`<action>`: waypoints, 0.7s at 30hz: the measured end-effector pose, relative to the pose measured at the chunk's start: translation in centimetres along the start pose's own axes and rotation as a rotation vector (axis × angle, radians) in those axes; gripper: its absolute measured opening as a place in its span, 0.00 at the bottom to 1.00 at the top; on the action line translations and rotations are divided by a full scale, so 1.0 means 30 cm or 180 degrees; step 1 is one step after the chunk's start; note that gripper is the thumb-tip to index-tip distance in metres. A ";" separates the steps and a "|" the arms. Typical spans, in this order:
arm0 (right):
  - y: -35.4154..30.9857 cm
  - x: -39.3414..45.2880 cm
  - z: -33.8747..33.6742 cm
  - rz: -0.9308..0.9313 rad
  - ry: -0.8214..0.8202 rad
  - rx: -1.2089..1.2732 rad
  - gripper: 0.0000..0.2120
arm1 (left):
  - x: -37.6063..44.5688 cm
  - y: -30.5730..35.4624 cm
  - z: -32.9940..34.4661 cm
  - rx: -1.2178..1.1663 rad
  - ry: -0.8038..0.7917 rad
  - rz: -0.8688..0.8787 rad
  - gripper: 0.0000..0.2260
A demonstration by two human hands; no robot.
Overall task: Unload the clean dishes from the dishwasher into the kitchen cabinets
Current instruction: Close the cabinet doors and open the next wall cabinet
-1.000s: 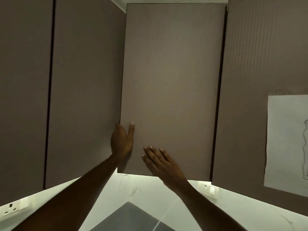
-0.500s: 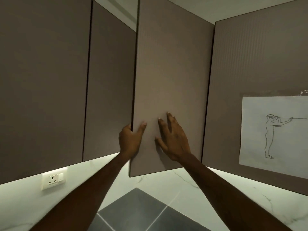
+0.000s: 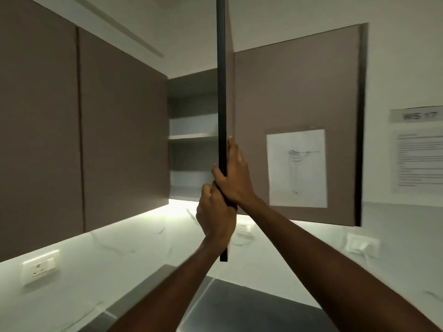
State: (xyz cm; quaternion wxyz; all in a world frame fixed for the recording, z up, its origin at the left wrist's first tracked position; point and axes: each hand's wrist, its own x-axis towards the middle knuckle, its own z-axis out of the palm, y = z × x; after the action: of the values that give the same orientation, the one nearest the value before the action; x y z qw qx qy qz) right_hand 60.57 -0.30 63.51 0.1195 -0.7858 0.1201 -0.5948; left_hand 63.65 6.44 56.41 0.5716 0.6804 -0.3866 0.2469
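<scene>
Brown matte cabinet door (image 3: pixel 222 92) swung out edge-on to camera, centre frame, both hands on its near edge. Left hand (image 3: pixel 214 212) low on the edge, fingers curled round it in a fist-like grip. Right hand (image 3: pixel 233 174) just above, touching the left, thumb wrapped to the left side of the edge, fingers laid up the door's right face.

Cabinet (image 3: pixel 191 140) behind the door open: grey interior, one shelf (image 3: pixel 191 136) visible across the middle. No dishes seen on the visible part of the shelf or below it; the right part is hidden by the door. Neighbour door (image 3: pixel 297 121) to the right is closed, paper with line drawing (image 3: pixel 296 167) taped on it. Closed doors (image 3: pixel 84 130) on the left. Marble backsplash below with a socket (image 3: pixel 39 265) at left; steel surface (image 3: pixel 239 305) at near bottom.

Progress, judged: very early. Storage opened, nothing loaded as far as shown. Neither hand carries a dish; dishwasher and dishes not in view, whereabouts cannot tell. Left to do: all the fetching and placing, then close up.
</scene>
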 end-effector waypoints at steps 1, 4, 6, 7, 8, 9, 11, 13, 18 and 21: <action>0.007 -0.006 -0.050 -0.0013 0.0034 -0.0051 0.37 | -0.020 0.029 0.017 0.0037 -0.0081 0.0076 0.13; 0.026 -0.032 -0.176 0.0058 0.0218 -0.0313 0.30 | -0.069 0.118 0.066 0.0050 -0.0293 0.0262 0.16; 0.061 -0.046 -0.229 0.0130 0.0259 -0.0355 0.27 | -0.096 0.164 0.099 0.0000 -0.0419 0.0269 0.18; 0.087 -0.051 -0.252 0.0174 0.0283 -0.0365 0.26 | -0.111 0.184 0.115 -0.0003 -0.0485 0.0306 0.18; 0.112 -0.057 -0.276 0.0220 0.0305 -0.0370 0.25 | -0.123 0.198 0.131 0.0050 -0.0546 0.0392 0.19; 0.134 -0.062 -0.303 0.0253 0.0318 -0.0365 0.23 | -0.131 0.209 0.151 0.0134 -0.0615 0.0523 0.20; 0.175 -0.072 -0.360 0.0278 0.0346 -0.0335 0.20 | -0.138 0.230 0.192 0.0223 -0.0749 0.0791 0.26; 0.225 -0.075 -0.407 0.0311 0.0378 -0.0383 0.20 | -0.136 0.247 0.246 0.0155 -0.0795 0.0994 0.33; 0.375 -0.074 -0.500 0.0480 0.0655 -0.0465 0.22 | -0.098 0.231 0.427 0.0212 -0.0777 0.1613 0.46; 0.490 -0.060 -0.560 0.0570 0.0884 -0.0649 0.24 | -0.026 0.195 0.534 0.0289 -0.0897 0.2079 0.43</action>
State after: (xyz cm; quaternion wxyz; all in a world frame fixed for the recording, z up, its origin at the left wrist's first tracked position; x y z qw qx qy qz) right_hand 43.22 -14.31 61.44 0.0741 -0.6903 0.2646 -0.6693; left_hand 56.77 -9.17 55.61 0.3728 0.5730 -0.6472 0.3373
